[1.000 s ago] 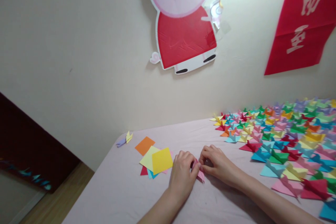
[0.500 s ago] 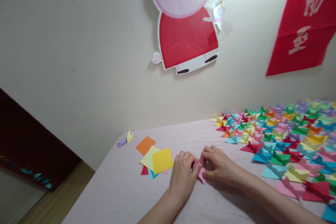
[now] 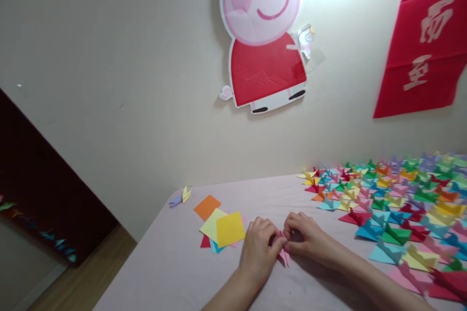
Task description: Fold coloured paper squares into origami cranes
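Note:
A small pink folded paper (image 3: 284, 255) stands between my hands, its two narrow points aimed toward me. My left hand (image 3: 260, 248) grips its left side, thumb pressed on the paper and fingers curled. From the right, my right hand (image 3: 304, 238) pinches the paper's upper edge between thumb and fingertips. My fingers hide part of the folds. Just left of my left hand lies a loose pile of square paper sheets, with a yellow sheet (image 3: 230, 229) on top, an orange sheet (image 3: 207, 208) at the back, and pale yellow, red, blue and pink ones showing.
Rows of colourful folded paper cranes (image 3: 397, 204) cover the table's right side. Two folded pieces, one pale yellow (image 3: 186, 194) and one purple (image 3: 175, 201), lie at the far left corner of the table (image 3: 164, 272). Behind is a wall with a pig cutout (image 3: 268, 70) and red banner (image 3: 419, 53).
The view has tilted up slightly, so everything sits lower in the picture. My right thumb and fingers have closed in on the pink paper, nearer to my left thumb.

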Action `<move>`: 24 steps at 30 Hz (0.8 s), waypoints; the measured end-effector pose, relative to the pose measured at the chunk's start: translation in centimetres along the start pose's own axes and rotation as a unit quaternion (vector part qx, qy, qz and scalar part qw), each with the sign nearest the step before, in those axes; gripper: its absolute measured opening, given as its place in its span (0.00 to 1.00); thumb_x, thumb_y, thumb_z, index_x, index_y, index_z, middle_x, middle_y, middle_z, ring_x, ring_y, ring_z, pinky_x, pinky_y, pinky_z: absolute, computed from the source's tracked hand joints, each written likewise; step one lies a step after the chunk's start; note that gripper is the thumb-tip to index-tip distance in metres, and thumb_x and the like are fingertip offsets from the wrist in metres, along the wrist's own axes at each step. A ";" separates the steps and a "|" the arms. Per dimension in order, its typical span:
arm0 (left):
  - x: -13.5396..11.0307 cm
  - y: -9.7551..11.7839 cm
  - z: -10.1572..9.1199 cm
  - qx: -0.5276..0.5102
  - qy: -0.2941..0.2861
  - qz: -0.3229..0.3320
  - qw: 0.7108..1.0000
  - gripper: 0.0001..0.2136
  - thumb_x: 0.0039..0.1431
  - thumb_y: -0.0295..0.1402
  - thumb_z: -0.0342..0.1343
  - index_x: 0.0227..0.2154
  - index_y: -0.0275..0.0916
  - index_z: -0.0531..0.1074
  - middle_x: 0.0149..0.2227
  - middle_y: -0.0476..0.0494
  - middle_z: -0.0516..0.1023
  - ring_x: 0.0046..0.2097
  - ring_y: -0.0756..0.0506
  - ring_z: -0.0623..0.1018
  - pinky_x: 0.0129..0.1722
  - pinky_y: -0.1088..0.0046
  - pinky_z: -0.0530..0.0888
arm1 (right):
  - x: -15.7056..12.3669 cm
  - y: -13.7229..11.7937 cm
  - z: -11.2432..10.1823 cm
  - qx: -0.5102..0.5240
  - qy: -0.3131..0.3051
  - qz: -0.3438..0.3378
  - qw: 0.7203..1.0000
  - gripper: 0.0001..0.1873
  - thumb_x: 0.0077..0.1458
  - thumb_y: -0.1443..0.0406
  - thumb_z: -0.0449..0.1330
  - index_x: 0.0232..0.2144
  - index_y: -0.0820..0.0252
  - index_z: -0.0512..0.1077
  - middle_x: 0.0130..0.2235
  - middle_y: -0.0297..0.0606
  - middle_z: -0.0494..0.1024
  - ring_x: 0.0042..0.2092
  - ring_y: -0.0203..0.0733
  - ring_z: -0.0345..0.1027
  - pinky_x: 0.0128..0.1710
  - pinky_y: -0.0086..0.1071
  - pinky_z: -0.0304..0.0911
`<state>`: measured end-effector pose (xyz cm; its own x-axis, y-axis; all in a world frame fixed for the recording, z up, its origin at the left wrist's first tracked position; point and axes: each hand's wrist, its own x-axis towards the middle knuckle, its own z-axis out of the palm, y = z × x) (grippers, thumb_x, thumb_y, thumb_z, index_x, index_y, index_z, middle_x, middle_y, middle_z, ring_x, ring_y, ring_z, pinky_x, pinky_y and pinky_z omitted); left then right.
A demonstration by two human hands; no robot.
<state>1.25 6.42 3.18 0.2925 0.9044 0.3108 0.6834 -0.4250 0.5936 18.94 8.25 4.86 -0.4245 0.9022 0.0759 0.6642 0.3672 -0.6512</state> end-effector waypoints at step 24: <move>-1.4 1.9 0.2 0.074 0.035 -0.119 0.990 0.05 0.50 0.27 0.56 0.31 0.40 0.67 0.39 0.46 0.72 0.46 0.41 0.68 0.46 0.63 0.64 | -0.3 -0.2 1.5 0.098 0.043 -0.056 0.993 0.08 0.58 0.61 0.53 0.28 0.56 0.65 0.28 0.32 0.76 0.31 0.40 0.69 0.32 0.31 0.60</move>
<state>2.22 4.36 3.73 0.0678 0.9713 0.2282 0.8191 -0.1847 0.5430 18.04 7.61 3.84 -0.4293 0.8770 0.2159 0.4797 0.4240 -0.7682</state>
